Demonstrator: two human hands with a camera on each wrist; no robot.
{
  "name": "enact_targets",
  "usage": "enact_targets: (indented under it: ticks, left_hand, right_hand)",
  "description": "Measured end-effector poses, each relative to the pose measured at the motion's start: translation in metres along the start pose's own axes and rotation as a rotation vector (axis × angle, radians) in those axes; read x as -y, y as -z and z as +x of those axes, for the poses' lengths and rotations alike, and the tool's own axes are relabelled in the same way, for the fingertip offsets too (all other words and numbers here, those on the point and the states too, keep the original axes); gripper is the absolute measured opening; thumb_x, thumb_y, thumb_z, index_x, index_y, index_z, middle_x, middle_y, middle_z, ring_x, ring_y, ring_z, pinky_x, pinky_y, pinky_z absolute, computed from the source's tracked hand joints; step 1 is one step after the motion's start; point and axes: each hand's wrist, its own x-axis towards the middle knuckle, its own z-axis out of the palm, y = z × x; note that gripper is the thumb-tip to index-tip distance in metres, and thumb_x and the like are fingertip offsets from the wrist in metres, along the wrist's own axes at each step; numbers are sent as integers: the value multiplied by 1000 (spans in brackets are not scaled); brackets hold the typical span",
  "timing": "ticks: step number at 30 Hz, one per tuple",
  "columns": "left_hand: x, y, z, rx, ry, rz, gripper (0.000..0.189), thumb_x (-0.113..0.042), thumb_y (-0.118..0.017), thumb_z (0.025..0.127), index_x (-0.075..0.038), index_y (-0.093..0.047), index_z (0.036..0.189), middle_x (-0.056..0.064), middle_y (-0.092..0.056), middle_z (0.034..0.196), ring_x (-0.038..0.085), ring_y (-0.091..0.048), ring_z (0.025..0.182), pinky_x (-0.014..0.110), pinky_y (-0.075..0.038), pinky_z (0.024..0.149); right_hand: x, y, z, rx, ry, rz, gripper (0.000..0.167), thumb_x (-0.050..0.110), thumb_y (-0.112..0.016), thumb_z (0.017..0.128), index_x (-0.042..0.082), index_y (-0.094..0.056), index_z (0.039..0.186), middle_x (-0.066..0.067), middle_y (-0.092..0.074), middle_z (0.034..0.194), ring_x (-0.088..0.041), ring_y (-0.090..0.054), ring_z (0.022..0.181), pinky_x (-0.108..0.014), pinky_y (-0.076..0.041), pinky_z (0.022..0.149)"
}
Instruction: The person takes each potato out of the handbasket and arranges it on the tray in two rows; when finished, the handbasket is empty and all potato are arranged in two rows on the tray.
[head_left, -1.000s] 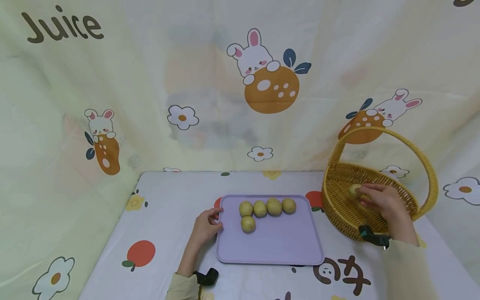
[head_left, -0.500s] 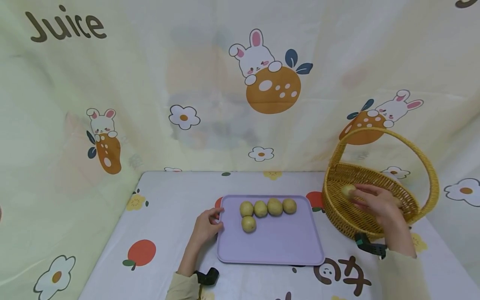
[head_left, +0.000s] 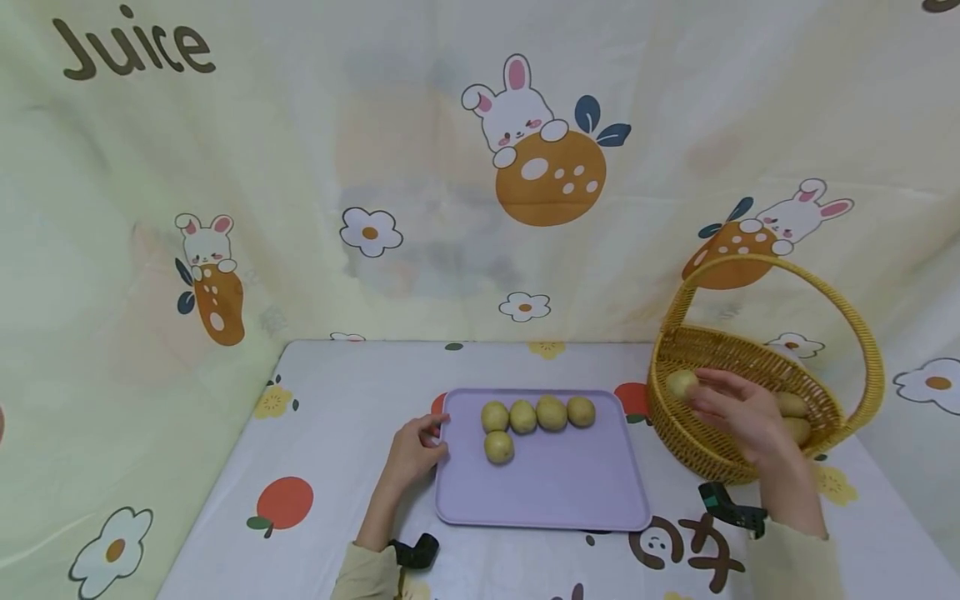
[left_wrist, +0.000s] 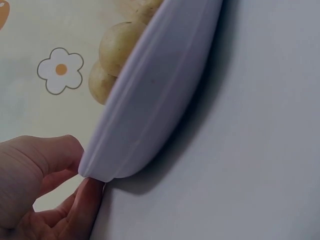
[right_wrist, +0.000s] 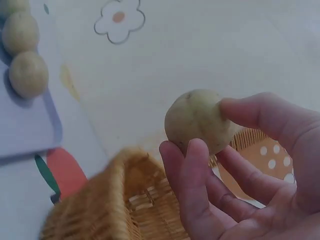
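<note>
My right hand [head_left: 738, 412] pinches a small round potato [head_left: 682, 383] between thumb and fingers, inside the outline of the wicker basket [head_left: 678, 446]. The right wrist view shows this potato close up, pale yellow with dark specks. Two more potatoes [head_left: 792, 405] lie in the basket, partly covered by the hand. On the lilac tray [head_left: 555, 500], several potatoes [head_left: 551, 412] form a row along the far side, with one potato [head_left: 498, 447] below the row's left end. My left hand [head_left: 412, 454] holds the tray's left edge, thumb and fingers at its rim in the left wrist view.
The basket's tall arched handle [head_left: 855, 325] rises over its opening. A patterned cloth [head_left: 337, 483] covers the table, and a curtain printed with rabbits [head_left: 420, 167] hangs behind. A dark wrist camera [head_left: 731, 508] sits on the right wrist.
My right hand has moved left across the basket with the potato, uncovering the two potatoes at the basket's right. The left hand stays on the tray's edge.
</note>
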Motion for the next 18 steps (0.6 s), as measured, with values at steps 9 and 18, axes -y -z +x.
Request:
enact_targets:
  ticks: [9,18]
  left_hand:
    - [-2,-1,4,13,1,-8,43,1,-69,75,-3,-70,118,8,-58,88,11,-53,68,23,-45,61]
    - [2,0,0,13,3,-8,43,2,-70,74,-2,-70,117,7,-58,87,10,-52,67,23,-44,60]
  right_hand:
    - [-12,-24,5,57,55,-190,34,19,-69,92,13,-63,124,14,-64,105,-8,-67,91,-27,-55,78]
    - [-29,-63,3,86,87,-287,53,17,-71,90,-9,-52,132,-3,-62,111,-12,-69,87,-31,-56,75]
